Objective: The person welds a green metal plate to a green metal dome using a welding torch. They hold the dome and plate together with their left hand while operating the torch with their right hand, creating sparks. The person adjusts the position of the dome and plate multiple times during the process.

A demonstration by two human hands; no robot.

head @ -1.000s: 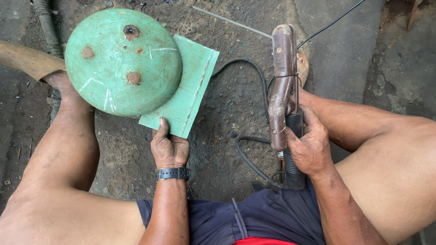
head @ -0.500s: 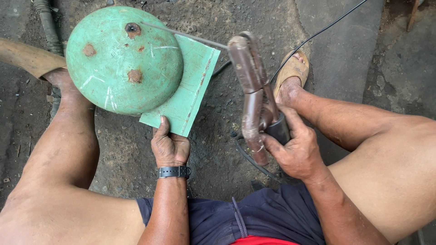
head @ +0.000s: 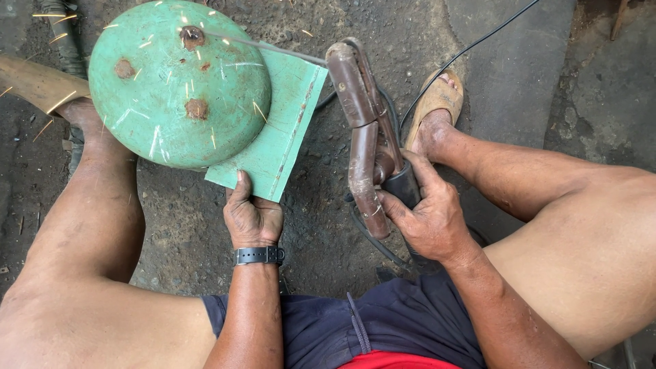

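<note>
Green sheet (head: pixel 277 130) partly hidden under dome (head: pixel 179 85); cable (head: pixel 471 51) cut off at top edge.

One green dome (head: pixel 179 85), one green plate (head: pixel 273 143)

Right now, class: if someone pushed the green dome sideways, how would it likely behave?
The green dome looks like rigid painted metal, so it probably would not flex. Its rounded shape may rock or slide off the flat green sheet beneath it. The left hand steadies only the sheet.

a single head-worn camera looks steeply down from close above the seated person's lap, facing forward over the knees to the dirt ground (head: pixel 171 239), both forearms entering from the bottom edge, and no second view shares the scene.
</note>
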